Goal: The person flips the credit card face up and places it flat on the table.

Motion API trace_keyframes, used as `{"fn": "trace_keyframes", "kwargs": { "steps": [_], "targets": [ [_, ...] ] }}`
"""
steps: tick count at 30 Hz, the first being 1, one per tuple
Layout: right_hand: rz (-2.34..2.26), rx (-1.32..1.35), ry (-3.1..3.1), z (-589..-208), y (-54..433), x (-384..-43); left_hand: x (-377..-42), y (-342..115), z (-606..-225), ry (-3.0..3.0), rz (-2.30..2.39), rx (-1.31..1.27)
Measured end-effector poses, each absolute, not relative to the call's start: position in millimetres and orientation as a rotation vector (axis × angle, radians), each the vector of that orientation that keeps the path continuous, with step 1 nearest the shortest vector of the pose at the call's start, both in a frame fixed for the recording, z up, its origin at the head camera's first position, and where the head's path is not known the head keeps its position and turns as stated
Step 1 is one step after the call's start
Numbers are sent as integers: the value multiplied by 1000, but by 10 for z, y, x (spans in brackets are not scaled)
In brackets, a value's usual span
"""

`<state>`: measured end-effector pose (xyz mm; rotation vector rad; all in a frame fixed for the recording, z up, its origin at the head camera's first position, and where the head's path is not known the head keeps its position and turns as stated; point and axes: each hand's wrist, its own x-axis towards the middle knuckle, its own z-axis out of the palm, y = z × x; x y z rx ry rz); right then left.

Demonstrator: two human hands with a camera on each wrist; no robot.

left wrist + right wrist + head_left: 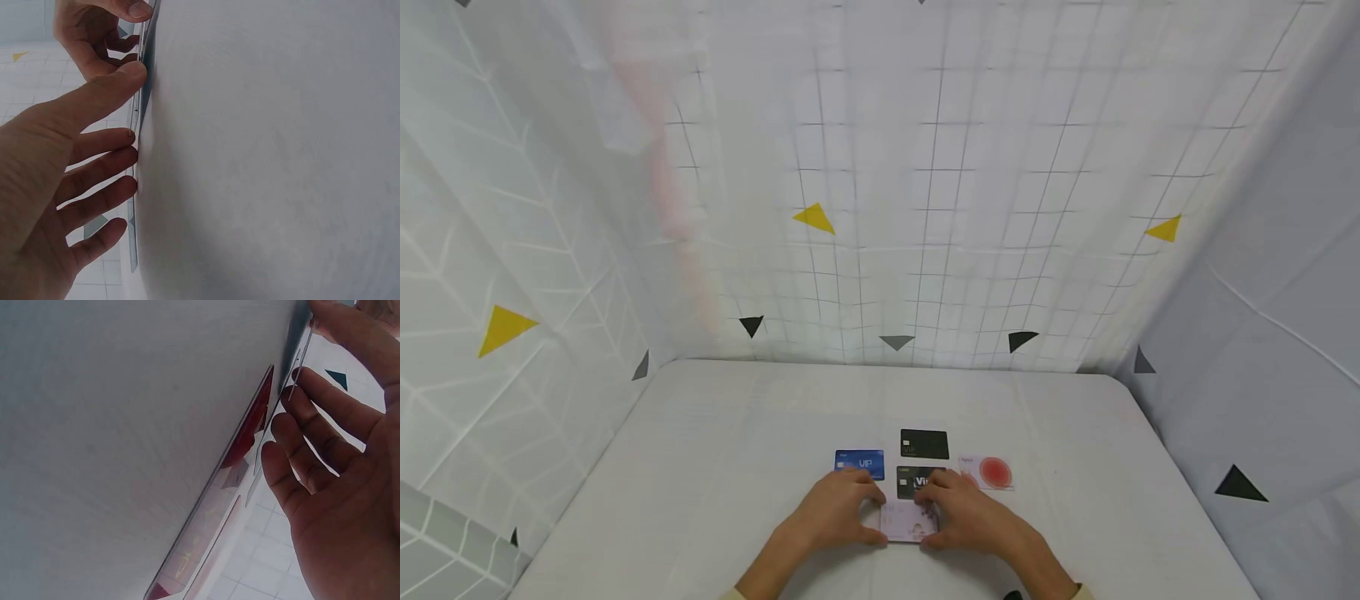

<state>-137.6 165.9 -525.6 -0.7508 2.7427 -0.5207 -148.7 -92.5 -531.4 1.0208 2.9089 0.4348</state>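
Between both hands is a pale pink card (pixel 908 522) with a small printed figure, low over the white table. My left hand (pixel 838 512) holds its left edge with thumb and fingers, and my right hand (pixel 973 517) grips the right edge likewise. Directly beyond it lies a black card with white lettering (pixel 910 482), partly covered by the right fingers. A blue VIP card (pixel 860 463) is just past the left fingertips. To the right of the right hand, a white card with a red circle (pixel 995 472) lies partly hidden; its red print also shows in the right wrist view.
Farthest back among the cards is a plain black card (pixel 924 444). The white table (pixel 737 467) ends at a white curtain (pixel 880 250) with grid lines and triangles. Side curtains flank it, and a small dark object (pixel 1013 595) shows at the bottom edge.
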Motion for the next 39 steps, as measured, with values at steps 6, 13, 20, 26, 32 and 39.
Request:
{"fn": "trace_keyframes", "kwargs": {
  "steps": [6,13,20,26,32,39],
  "targets": [
    [-508,-738,2742,-5239,1656,-1371,-1479,-874,-5254,2918,342,1009],
    [-496,-719,2742,-5251,1642,-1358,-1450,-860,-5227,2916,320,1016],
    [-506,-679,2728,-5215,1634,-1357,-1448,-851,-5243,2899,356,950],
    [-497,-711,2736,-5199,1634,-1352,-1448,-844,-5236,2880,380,924],
    [-496,-735,2743,-5212,1639,-1339,-1442,-854,-5236,2862,379,912],
    [-498,-757,2748,-5234,1652,-1345,-1459,-851,-5245,2855,376,899]
  ]
}}
